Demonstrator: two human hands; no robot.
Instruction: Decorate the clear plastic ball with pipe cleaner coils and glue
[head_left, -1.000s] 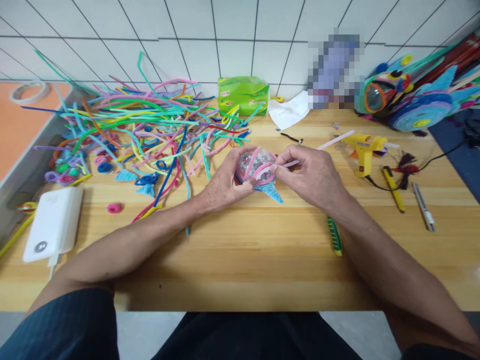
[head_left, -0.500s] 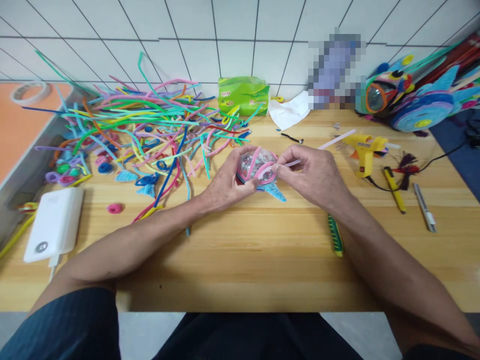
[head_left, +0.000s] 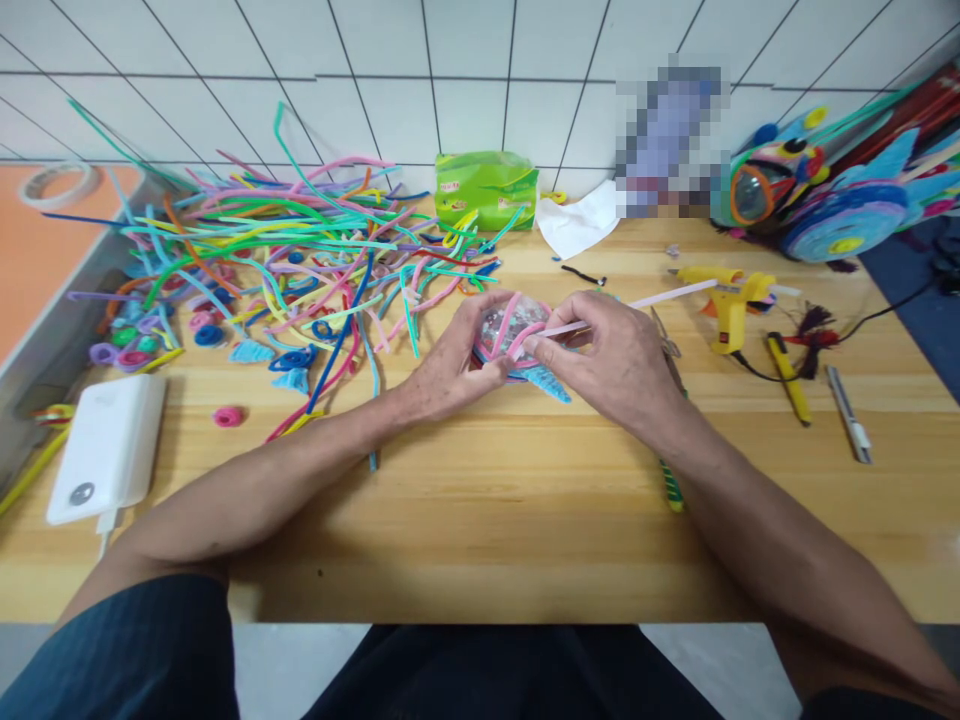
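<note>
My left hand (head_left: 466, 352) is wrapped round a clear, rounded craft piece (head_left: 501, 325) with glittery bits inside and pink pipe cleaner strips across it. A light blue pointed fin (head_left: 551, 383) sticks out from its lower side. My right hand (head_left: 604, 345) pinches a pale pink pipe cleaner (head_left: 671, 294), whose near end lies against the pink strips on the piece. The pipe cleaner's long end runs out past the back of that hand to the right. Green-handled pliers or scissors (head_left: 673, 488) lie partly under my right forearm.
A heap of coloured pipe cleaners (head_left: 277, 240) spreads over the left back. At the right lie a yellow glue gun (head_left: 731, 300), a yellow cutter (head_left: 789, 380) and a silver cutter (head_left: 849, 415). A white power bank (head_left: 109, 450) sits front left, a green packet (head_left: 486, 192) by the wall.
My right hand has shifted slightly left, closer over the piece, and the pipe cleaner now crosses its pink strips. My left hand keeps its hold.
</note>
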